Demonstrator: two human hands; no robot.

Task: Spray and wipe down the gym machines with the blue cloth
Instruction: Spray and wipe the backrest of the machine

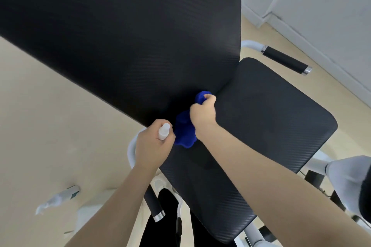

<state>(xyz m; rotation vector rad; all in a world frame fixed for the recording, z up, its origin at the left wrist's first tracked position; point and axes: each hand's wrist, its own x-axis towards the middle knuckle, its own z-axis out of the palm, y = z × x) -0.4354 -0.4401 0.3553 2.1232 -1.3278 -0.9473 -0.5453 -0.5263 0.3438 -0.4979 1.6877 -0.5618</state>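
Left hand (153,142) grips the small white spray bottle (164,131); right hand (202,113) bunches the blue cloth (184,132) against the backrest (124,32) (seat (267,118) just beside). Risk: wadded cloth may skip the crease.

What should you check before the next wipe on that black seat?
1. Right hand grips the blue cloth: ok.
2. Cloth touches the pad where backrest meets seat: ok.
3. Left hand holds the white spray bottle: ok.
4. Nozzle aimed at the pad: cannot tell.
5. Pad already wet with spray: cannot tell.
6. Rest of the seat bare, nothing in the cloth's way: ok.
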